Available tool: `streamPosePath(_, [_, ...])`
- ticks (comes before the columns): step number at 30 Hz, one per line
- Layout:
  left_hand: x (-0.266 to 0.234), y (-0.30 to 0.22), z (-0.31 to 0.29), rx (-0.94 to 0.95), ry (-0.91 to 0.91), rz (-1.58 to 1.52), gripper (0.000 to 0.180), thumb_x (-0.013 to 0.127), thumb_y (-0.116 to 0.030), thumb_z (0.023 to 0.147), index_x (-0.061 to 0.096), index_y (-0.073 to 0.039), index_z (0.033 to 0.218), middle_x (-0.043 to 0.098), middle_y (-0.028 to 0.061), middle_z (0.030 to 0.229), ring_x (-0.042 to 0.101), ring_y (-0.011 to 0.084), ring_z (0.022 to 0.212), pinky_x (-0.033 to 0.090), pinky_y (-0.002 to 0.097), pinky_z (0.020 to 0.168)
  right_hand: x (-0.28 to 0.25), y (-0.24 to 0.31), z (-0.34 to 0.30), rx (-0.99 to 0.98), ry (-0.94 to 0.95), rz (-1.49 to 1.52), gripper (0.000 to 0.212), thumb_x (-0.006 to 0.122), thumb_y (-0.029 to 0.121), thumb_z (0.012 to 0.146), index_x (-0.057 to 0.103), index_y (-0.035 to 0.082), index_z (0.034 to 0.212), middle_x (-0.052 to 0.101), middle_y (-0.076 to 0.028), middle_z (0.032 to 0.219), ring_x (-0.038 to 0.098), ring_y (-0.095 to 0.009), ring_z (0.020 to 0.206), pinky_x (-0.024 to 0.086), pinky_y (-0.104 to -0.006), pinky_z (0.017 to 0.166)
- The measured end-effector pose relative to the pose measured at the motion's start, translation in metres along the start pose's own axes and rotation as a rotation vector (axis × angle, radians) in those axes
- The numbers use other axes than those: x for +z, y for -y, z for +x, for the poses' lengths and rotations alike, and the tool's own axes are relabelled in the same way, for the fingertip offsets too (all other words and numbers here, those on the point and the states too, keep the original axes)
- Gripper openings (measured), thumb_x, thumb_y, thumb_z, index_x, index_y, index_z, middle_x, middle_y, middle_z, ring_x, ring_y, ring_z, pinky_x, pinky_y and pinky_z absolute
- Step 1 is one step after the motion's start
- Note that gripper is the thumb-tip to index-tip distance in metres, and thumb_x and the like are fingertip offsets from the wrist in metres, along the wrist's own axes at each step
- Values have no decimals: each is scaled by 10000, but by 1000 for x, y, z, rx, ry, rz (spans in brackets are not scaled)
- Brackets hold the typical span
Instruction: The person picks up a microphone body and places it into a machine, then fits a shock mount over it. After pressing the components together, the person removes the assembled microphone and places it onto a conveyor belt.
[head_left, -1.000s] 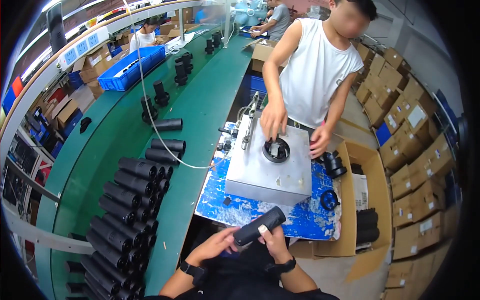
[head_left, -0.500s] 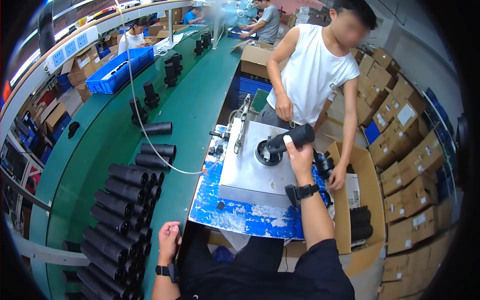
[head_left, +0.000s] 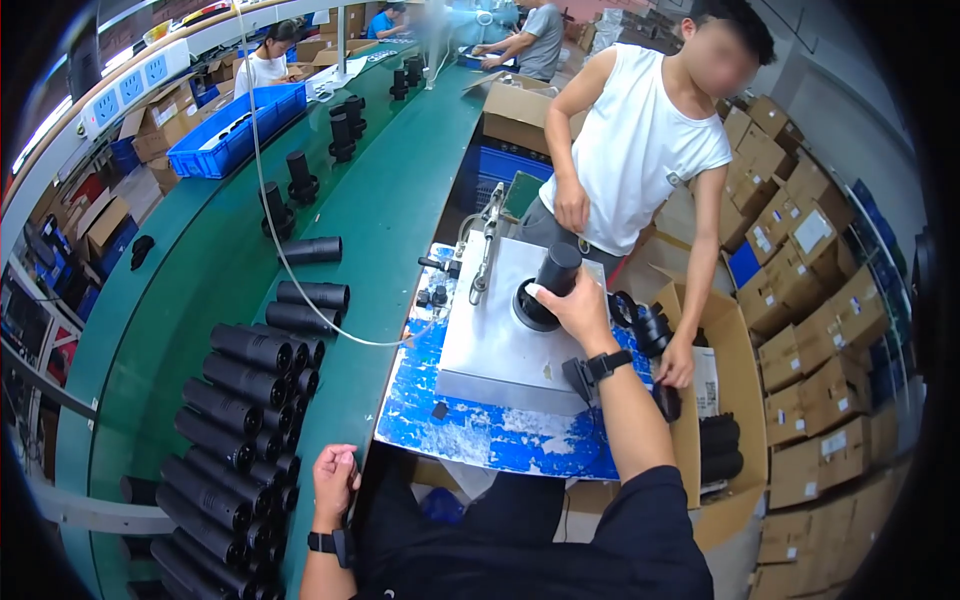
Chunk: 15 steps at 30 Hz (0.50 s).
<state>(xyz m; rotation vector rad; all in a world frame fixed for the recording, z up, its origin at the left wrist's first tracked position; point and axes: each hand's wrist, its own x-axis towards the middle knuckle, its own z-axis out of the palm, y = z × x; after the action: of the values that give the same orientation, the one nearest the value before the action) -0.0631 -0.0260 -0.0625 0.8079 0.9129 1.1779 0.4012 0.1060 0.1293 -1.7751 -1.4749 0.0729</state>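
Observation:
My right hand (head_left: 577, 303) is wrapped round a black plastic tube (head_left: 558, 268), which stands nearly upright with its lower end at a round black ring fixture (head_left: 527, 306). The fixture sits on top of a silver metal box (head_left: 480, 350); my fingers partly hide where tube and ring meet. At the edge of the green bench my left hand (head_left: 336, 478) rests with its fingers curled in, and nothing shows in it. Left of that hand lies a stack of similar black tubes (head_left: 220, 440).
A co-worker (head_left: 640, 150) in a white sleeveless top stands across, one hand at black ringed parts (head_left: 655, 330) beside an open carton (head_left: 755, 440). A metal clamp (head_left: 488, 245) rises from the box. A white cable (head_left: 290, 265) hangs over the green bench (head_left: 400, 200).
My right hand has brought the tube left and down, turning it from slanted to nearly upright over the ring. The co-worker's lower hand has moved slightly down. My left hand stays put.

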Motion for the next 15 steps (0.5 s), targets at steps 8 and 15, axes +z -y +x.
streamPosePath(8, [4, -6, -3, -9, -13, 58, 105, 605, -102, 1077, 655, -27, 1129, 497, -40, 686, 413, 53, 529, 367, 240, 480, -18, -15, 9, 50, 199, 66, 542, 932, 332, 733, 711, -2, 1098, 770, -154, 1022, 739, -254, 926, 574, -380, 866])
streamPosePath(15, [47, -24, -4, -16, 64, 192, 109, 643, -112, 1054, 682, -23, 1105, 513, -48, 705, 435, 45, 586, 360, 234, 524, -15, -18, 3, 83, 308, 191, 645, 953, 303, 726, 657, 9, 1218, 743, -101, 1071, 696, -197, 948, 559, -342, 878])
